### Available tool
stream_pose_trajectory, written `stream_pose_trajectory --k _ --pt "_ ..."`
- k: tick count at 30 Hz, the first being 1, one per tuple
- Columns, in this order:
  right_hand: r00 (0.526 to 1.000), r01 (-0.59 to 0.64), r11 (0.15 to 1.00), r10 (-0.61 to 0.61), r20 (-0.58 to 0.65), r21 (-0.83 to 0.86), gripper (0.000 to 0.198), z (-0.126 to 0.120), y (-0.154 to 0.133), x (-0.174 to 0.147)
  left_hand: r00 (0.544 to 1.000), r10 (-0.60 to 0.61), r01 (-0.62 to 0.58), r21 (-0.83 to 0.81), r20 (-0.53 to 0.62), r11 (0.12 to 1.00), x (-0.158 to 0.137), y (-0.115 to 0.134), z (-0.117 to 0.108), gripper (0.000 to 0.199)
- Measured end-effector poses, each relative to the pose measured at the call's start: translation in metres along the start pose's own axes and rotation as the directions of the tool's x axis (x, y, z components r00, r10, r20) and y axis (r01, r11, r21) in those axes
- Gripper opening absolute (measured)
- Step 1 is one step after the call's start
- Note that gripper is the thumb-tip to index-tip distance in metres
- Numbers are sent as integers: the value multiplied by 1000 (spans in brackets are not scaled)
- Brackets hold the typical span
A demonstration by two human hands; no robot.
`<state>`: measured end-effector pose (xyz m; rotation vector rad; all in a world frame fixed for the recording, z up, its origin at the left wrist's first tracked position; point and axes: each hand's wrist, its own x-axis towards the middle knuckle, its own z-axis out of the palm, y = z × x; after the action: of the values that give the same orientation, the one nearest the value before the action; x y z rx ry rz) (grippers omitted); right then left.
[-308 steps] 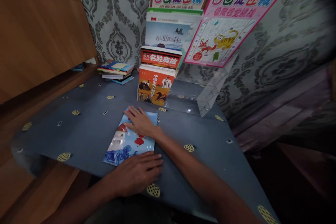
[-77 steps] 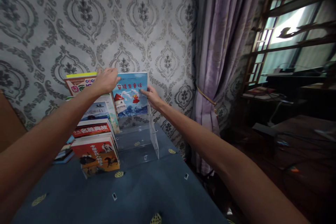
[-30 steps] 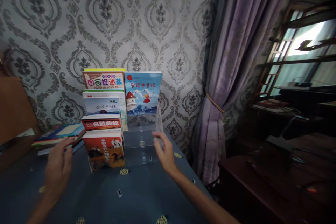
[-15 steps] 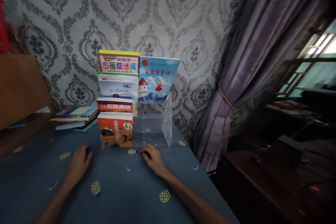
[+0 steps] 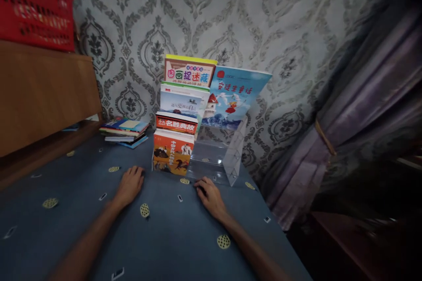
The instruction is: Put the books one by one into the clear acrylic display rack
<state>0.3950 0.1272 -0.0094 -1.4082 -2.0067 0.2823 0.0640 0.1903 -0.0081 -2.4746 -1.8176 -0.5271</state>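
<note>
My left hand [image 5: 129, 184] rests palm down on the blue patterned tablecloth, holding nothing, left of a clear tiered book rack [image 5: 232, 158]. My right hand [image 5: 210, 195] lies on the cloth just in front of the rack, fingers loosely apart, also with nothing in it. On the rack's left side, books stand one behind another: an orange book [image 5: 173, 153] at the front, a red book [image 5: 176, 124], a pale blue-white book [image 5: 181, 103] and a yellow-topped book [image 5: 191, 70] at the back. A blue storybook [image 5: 234, 96] stands on the upper right tier.
A loose stack of books [image 5: 125, 131] lies left of the rack by the wall. At the far left is a wooden cabinet [image 5: 49, 92] with a red plastic basket [image 5: 36, 13] on top. A tied purple curtain [image 5: 310, 158] hangs beyond the table's right edge.
The view has turned left, so the rack and books appear further right and more of the red basket shows. Both hands stay resting on the table near the rack.
</note>
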Motion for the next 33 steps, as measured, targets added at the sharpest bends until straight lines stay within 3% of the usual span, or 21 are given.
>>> stream_pose_trajectory --k 25,29,33 --pt "1000 19 999 -18 9 -41 25 2 5 3 1000 -22 22 -60 5 998 -2 5 -3 27" --pt "1000 27 997 -27 -1 -67 26 4 6 3 997 -67 65 -65 -27 996 21 -11 -14 27" --pt "999 38 997 -39 -14 -73 25 5 6 2 982 -144 144 -11 -118 989 71 -43 -37 29"
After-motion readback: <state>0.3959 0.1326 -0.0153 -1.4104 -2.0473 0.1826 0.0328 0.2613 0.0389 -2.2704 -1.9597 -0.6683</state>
